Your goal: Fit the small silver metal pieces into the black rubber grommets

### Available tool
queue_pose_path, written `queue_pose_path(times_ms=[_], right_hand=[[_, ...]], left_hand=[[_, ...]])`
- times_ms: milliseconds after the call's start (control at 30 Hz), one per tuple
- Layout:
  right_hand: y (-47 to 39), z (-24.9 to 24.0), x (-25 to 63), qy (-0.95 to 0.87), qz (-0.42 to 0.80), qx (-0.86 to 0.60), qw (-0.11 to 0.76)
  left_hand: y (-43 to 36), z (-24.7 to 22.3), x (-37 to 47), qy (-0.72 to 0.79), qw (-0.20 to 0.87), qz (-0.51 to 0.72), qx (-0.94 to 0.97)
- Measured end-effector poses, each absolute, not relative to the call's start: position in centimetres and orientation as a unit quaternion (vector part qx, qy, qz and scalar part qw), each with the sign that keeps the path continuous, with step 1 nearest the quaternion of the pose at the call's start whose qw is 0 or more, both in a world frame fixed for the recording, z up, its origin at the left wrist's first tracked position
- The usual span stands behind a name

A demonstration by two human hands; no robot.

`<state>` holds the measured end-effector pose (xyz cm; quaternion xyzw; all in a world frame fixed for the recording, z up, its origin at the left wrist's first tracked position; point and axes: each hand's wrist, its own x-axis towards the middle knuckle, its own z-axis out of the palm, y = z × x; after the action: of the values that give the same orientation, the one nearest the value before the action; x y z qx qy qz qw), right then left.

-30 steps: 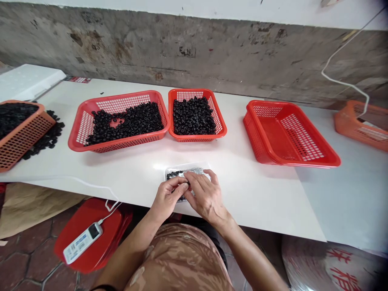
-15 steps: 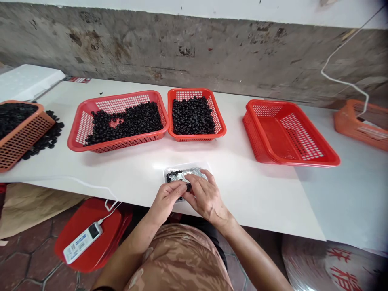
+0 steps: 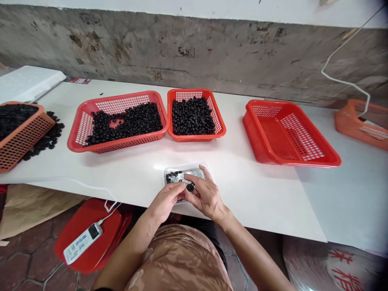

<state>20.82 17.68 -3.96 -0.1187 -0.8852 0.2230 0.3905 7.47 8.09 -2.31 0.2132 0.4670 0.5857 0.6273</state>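
Observation:
Over a small white tray (image 3: pixel 166 171) at the table's front edge, both hands meet. My right hand (image 3: pixel 207 196) has a small round black part (image 3: pixel 190 187) between its fingers, its index finger raised. Close against it, my left hand (image 3: pixel 166 198) is pinched at the fingertips; whatever they hold is too small to name. Small black pieces and many tiny silvery pieces lie in the tray, partly hidden by the hands.
Two red baskets (image 3: pixel 118 141) (image 3: pixel 197 137) of black parts stand behind the tray. Stacked red baskets (image 3: pixel 263 133) are at right, orange baskets (image 3: pixel 27 137) (image 3: pixel 363 125) at both ends. A white device (image 3: pixel 83 243) lies on a red stool (image 3: pixel 100 254).
The black part now shows its round face between my right fingers. My left fingertips have drawn slightly left of it.

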Motion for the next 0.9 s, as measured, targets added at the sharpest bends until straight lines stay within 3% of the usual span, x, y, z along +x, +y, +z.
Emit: queue_pose_path(times_ms=[233, 700, 900], right_hand=[[18.1, -3.5, 21.5, -0.896, 0.201, -0.096, 0.385], [17.2, -4.5, 21.3, -0.912, 0.102, -0.125, 0.378], [16.6, -5.3, 21.3, -0.908, 0.092, -0.129, 0.388]], left_hand=[[8.5, -2.4, 7.3, 0.409, 0.683, 0.579, 0.175], [8.3, -2.2, 8.1, 0.524, 0.532, 0.613, 0.256], [8.2, -2.8, 8.5, 0.529, 0.523, 0.614, 0.265]])
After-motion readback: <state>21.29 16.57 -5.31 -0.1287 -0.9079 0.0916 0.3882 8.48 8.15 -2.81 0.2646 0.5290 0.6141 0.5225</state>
